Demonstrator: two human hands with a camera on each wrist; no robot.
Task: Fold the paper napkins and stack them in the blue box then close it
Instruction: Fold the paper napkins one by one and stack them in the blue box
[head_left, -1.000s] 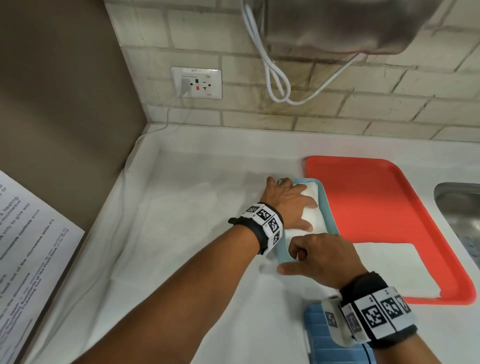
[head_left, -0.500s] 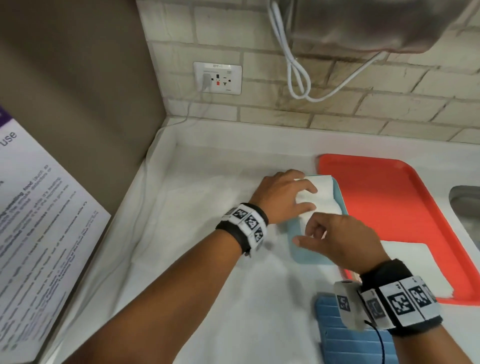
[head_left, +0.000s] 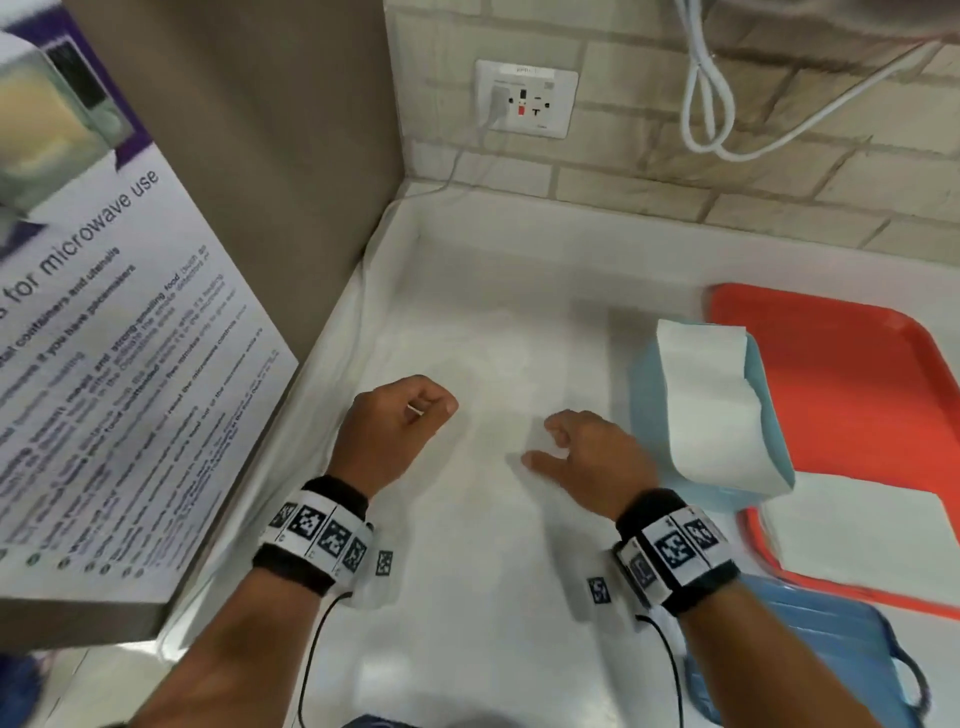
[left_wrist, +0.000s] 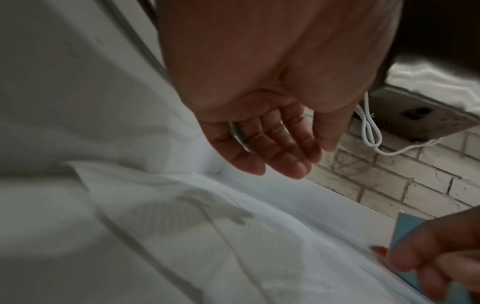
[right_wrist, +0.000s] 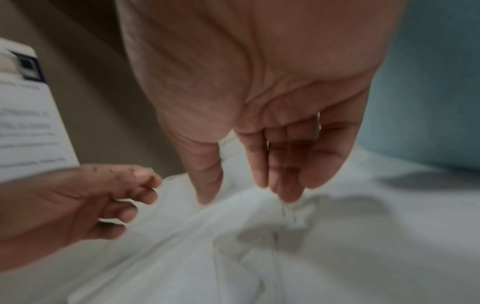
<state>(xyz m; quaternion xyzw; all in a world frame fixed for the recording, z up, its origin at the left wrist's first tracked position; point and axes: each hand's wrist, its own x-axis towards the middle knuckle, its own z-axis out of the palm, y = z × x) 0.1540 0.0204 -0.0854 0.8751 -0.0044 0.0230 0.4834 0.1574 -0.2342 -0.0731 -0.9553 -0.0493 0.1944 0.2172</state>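
I see both hands mid-frame over the white sheet on the counter (head_left: 493, 597), holding nothing. Left hand (head_left: 397, 431) loosely curled, empty; right hand (head_left: 592, 457) relaxed, fingers extended down. Blue box (head_left: 647, 410) centre-right, folded napkin (head_left: 711, 410) sticking out, uncovered. Lid (head_left: 831, 649) lower right. Another napkin (head_left: 852, 530) on red tray (head_left: 857, 374).

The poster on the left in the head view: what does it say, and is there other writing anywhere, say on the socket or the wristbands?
"for microwave use": heading on the poster, its start cut off by the frame.
Poster's smaller lines: too blurred to read.
Wall socket: a small label on top, too small to read.
Wristbands: black-and-white square code markers, no words.
Right wrist view: the poster's lines are only blur.
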